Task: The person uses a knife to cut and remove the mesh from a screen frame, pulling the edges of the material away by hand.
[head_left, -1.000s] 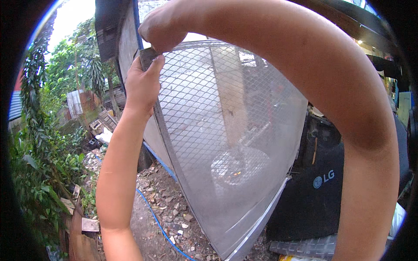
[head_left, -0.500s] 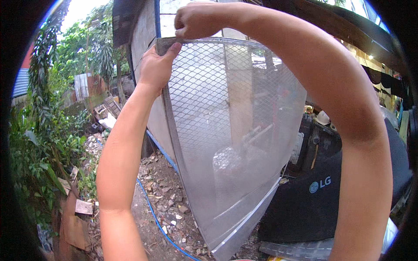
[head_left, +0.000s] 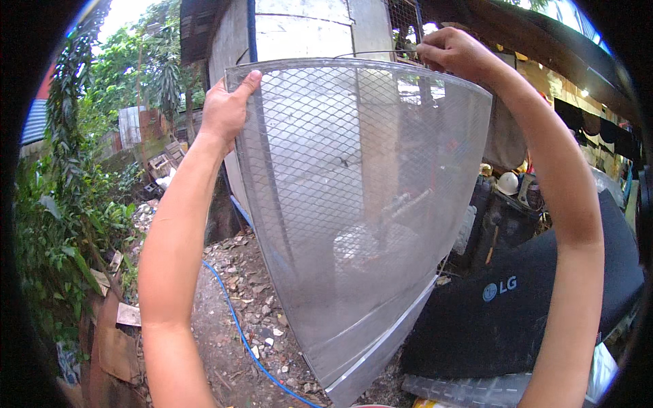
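Observation:
A framed mesh screen panel (head_left: 306,197) stands upright in front of me, its grey mesh see-through and narrowing toward the bottom in this view. My left hand (head_left: 224,115) grips its upper left corner, thumb pressed on the front and the other fingers behind the frame. Above the panel's top edge, toward the right, my right hand (head_left: 457,54) is closed in a pinch on a thin dark cord (head_left: 377,52). That cord runs left from my fingers to the top of the frame. Whether it is wire or rubber strip I cannot tell.
A blue hose (head_left: 235,326) crosses the stony ground (head_left: 269,333) at lower left. To the right slants a large black panel (head_left: 510,333), with a white hard hat (head_left: 507,183) beyond it. Plants (head_left: 58,224) line the left, and a pale wall (head_left: 303,34) rises behind the screen.
My right hand has swung right from the upper left corner, drawing a stretch of cord into view. My left hand and the panel's corner have shifted slightly left.

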Demonstrator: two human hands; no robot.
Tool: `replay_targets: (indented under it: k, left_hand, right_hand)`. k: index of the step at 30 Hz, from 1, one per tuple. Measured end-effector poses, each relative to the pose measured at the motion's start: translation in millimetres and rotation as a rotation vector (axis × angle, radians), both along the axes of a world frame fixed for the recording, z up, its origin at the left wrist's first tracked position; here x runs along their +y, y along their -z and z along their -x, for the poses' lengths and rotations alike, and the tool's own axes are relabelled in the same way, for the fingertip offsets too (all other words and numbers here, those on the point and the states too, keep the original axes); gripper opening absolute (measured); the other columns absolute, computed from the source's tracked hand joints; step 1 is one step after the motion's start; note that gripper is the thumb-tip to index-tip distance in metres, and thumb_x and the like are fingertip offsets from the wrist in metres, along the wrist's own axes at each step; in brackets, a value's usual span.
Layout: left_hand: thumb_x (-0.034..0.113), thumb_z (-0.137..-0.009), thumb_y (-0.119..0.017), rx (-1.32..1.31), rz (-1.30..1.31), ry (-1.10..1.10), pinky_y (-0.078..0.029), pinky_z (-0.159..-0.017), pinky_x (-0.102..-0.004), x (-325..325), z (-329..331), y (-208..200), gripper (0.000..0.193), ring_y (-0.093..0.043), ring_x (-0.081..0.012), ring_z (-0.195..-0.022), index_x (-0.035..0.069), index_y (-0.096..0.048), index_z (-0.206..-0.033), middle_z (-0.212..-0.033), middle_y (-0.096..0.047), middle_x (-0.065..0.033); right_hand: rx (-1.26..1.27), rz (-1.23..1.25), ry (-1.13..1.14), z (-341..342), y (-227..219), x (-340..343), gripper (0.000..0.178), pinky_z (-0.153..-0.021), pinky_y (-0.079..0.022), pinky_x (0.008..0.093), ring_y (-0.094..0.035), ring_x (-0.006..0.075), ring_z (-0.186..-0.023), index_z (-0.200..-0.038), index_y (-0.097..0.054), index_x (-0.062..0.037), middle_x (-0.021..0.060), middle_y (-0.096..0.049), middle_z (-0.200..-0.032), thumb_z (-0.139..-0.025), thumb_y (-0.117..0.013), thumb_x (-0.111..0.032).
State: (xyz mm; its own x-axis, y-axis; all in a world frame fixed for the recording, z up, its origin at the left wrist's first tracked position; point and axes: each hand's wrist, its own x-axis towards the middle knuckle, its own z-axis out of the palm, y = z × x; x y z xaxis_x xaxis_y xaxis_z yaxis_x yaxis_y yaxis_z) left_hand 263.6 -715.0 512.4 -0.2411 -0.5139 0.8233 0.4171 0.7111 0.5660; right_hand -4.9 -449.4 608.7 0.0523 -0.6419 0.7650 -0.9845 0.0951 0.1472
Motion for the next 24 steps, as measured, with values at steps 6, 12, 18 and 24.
replay_targets:
  k: [6, 12, 18, 24]
  left_hand:
    - [0.034, -0.089, -0.07, -0.035, -0.076, 0.048, -0.05, -0.076, -0.0281, 1.1, 1.6, -1.6, 0.041, -0.062, -0.0134, -0.084, 0.001, -0.062, -0.113, -0.1, -0.068, -0.0064]
    - [0.034, -0.09, -0.069, 0.007, -0.011, 0.011, -0.05, -0.07, -0.0269, 28.0, 21.5, -0.7, 0.039, -0.062, -0.0124, -0.081, 0.001, -0.061, -0.109, -0.096, -0.066, -0.0051]
    - [0.04, -0.087, -0.07, -0.008, 0.077, -0.2, -0.048, -0.083, -0.0324, 11.7, 17.0, -4.9, 0.054, -0.061, -0.0187, -0.092, -0.001, -0.056, -0.118, -0.104, -0.064, -0.0118]
    - [0.047, -0.089, -0.062, 0.244, 1.054, -1.319, -0.023, -0.111, -0.0485, 55.6, 35.0, -6.1, 0.081, -0.036, -0.0302, -0.134, 0.0, -0.028, -0.146, -0.144, -0.036, -0.0225]
  right_hand:
    - [0.386, 0.282, 0.143, -80.0, 15.3, -23.6, 0.042, -0.095, -0.047, 0.0437, -0.059, 0.0381, -0.109, -0.109, -0.063, 0.0017, 0.0237, -0.064, -0.112, -0.091, -0.049, -0.033]
    - [-0.203, 0.019, -0.775, -55.1, -8.0, -70.6, 0.058, -0.096, -0.044, 0.0395, -0.058, 0.0314, -0.107, -0.128, -0.054, -0.0002, 0.0219, -0.06, -0.122, -0.094, -0.037, -0.043]
    - [0.197, 0.355, -0.271, -24.8, 38.7, -118.3, 0.049, -0.078, -0.056, 0.0392, -0.069, 0.0302, -0.084, -0.131, -0.059, -0.0144, 0.0204, -0.07, -0.091, -0.082, -0.057, -0.01]
    - [0.054, 0.411, -0.245, -52.4, 45.5, -123.8, 0.02, -0.081, -0.053, 0.0433, -0.068, 0.0346, -0.086, -0.096, -0.075, -0.0117, 0.0176, -0.07, -0.09, -0.084, -0.065, -0.024]
